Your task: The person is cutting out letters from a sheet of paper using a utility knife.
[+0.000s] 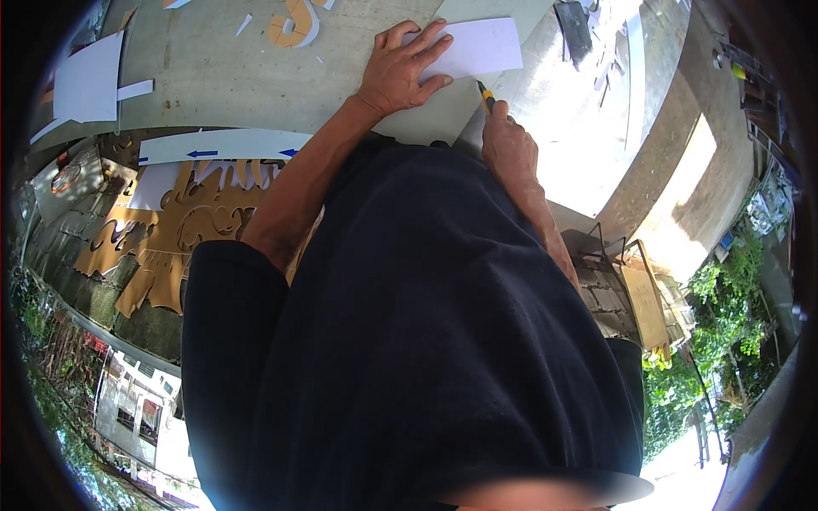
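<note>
A white rectangular sheet [481, 47] lies on the grey-green work table [221, 77]. My left hand [405, 68] presses down on its left part, fingers spread and thumb along the near edge. Just right of it, my right hand [509, 140] is closed around a utility knife [486, 96] with a yellow and black handle. The knife's tip points up and left, close below the sheet's near edge; whether it touches the table I cannot tell.
A tan and white S-shaped cutout [294, 24] lies at the far left of the sheet. Another white sheet [88, 81] rests at the table's left end. A dark flat block [573, 32] and thin white scraps [607, 77] lie right. Below left are brown cut-out boards [192, 217].
</note>
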Demonstrator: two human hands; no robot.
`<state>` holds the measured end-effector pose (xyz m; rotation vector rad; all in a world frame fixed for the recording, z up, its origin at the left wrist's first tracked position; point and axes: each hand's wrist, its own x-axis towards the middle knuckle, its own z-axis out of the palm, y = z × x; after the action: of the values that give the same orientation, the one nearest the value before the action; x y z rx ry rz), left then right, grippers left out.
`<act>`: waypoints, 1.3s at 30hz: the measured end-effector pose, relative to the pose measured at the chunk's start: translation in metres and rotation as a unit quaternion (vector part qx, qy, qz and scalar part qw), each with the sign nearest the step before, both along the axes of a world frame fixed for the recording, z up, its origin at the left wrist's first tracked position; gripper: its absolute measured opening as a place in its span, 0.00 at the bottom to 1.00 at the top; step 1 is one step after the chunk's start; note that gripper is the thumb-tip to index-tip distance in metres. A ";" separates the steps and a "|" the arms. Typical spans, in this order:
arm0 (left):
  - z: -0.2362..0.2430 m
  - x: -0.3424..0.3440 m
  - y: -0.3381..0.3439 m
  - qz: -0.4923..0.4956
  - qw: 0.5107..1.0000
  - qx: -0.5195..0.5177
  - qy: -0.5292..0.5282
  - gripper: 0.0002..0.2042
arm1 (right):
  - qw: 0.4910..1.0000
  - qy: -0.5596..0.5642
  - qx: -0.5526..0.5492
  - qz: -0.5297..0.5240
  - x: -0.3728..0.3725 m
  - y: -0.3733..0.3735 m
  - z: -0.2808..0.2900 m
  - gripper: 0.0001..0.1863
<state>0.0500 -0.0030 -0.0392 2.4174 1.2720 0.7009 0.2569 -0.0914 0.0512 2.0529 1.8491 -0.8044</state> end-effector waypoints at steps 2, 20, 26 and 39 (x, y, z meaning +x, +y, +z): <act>-0.002 -0.002 0.001 -0.009 1.000 0.000 -0.013 0.31 | 1.000 0.020 0.004 -0.023 0.002 -0.003 -0.002 0.09; 0.037 0.003 -0.017 -0.054 0.993 0.006 -0.102 0.44 | 0.792 0.494 0.146 -0.327 0.045 0.061 0.002 0.24; 0.050 -0.004 -0.020 -0.103 0.991 0.014 -0.088 0.47 | 0.801 0.507 0.022 -0.318 0.057 0.079 -0.021 0.23; 0.063 0.003 -0.013 0.122 0.937 -0.242 -0.221 0.12 | 0.873 0.412 0.111 -0.239 0.041 0.074 0.016 0.20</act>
<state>0.0526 -0.0162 0.0240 1.6155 1.3622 0.8215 0.2975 -0.0169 0.0670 2.6145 1.8422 -1.9271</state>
